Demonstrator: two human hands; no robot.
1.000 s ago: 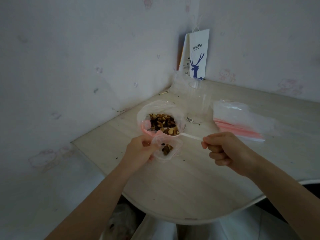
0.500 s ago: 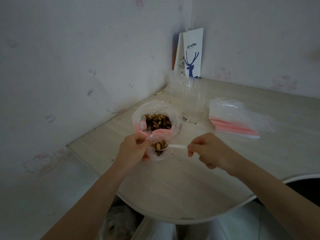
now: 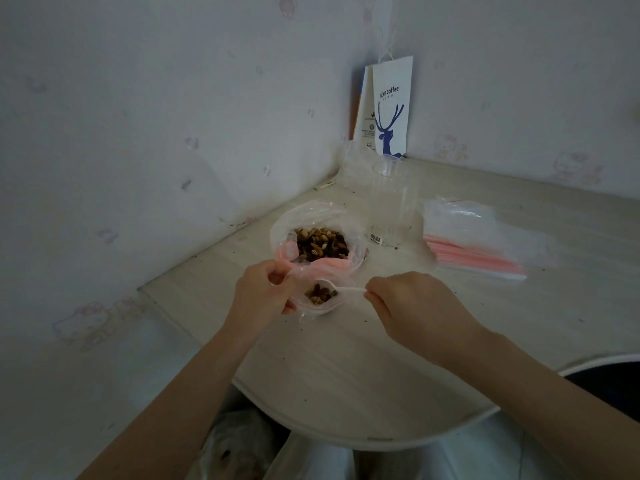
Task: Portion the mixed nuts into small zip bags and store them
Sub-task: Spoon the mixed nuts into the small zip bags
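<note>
Mixed nuts (image 3: 320,244) lie on the pale wooden table (image 3: 346,375) in a large clear pink-zipped plastic bag (image 3: 311,211). At its 6 o'clock a small clear zip bag (image 3: 311,310) is gripped open by the left hand (image 3: 259,299). A nut-laden white plastic spoon (image 3: 346,289) is pinched at its mouth by the right hand (image 3: 412,306).

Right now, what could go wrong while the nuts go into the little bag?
1. The left hand pinches the small zip bag at one side only; its mouth might sag, and nuts off the white plastic spoon could land on the table.
2. The right hand holds the spoon by the end of its thin handle, so it might wobble.
3. The open big bag of mixed nuts sits right behind both hands; a nudge could spill it.
</note>
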